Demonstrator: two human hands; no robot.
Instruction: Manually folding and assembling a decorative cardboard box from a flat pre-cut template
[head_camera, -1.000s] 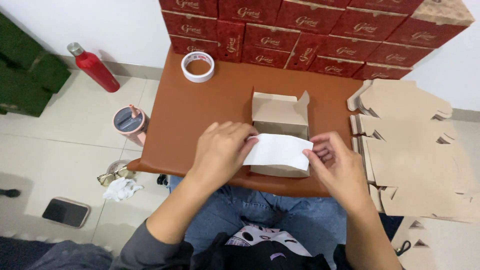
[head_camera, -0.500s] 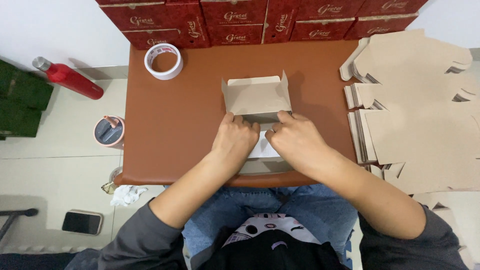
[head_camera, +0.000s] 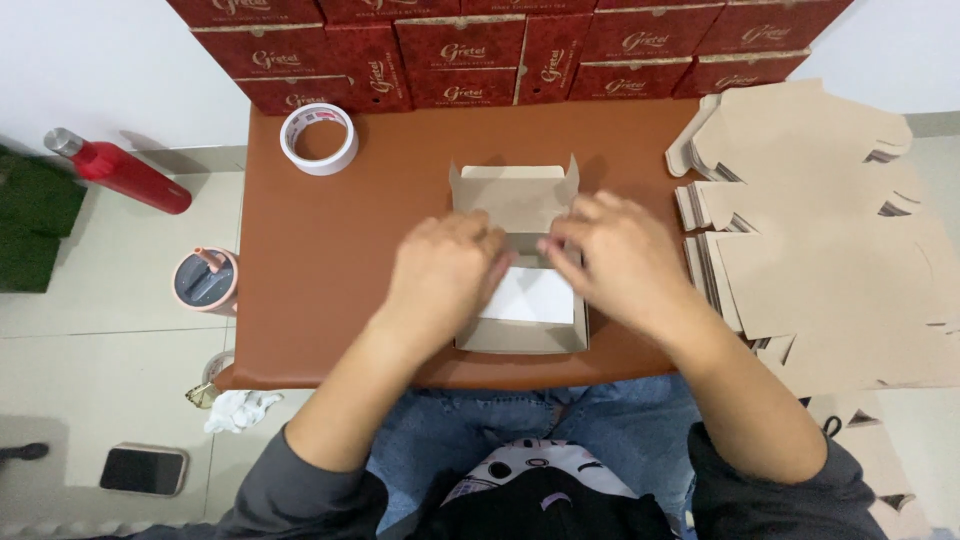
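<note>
A small open cardboard box (head_camera: 520, 340) sits on the brown table (head_camera: 320, 240) near its front edge, lid flap (head_camera: 515, 195) standing up at the back. A white sheet (head_camera: 530, 297) lies inside it. My left hand (head_camera: 440, 275) rests over the box's left side, fingers curled at the sheet's edge. Over the right side, my right hand (head_camera: 615, 260) presses its fingers down near the back of the box. Both hands are blurred, and they hide the far part of the box's inside.
Red boxes (head_camera: 460, 50) are stacked along the table's back edge. A tape roll (head_camera: 319, 138) lies at the back left. Flat cardboard blanks (head_camera: 820, 230) are piled on the right. On the floor at left are a red bottle (head_camera: 125, 172), a cup with straw (head_camera: 205, 280) and a phone (head_camera: 145, 468).
The white sheet, held above the box a second ago, now lies inside it. Both hands have moved down onto the box. The camera view has shifted to look straighter down.
</note>
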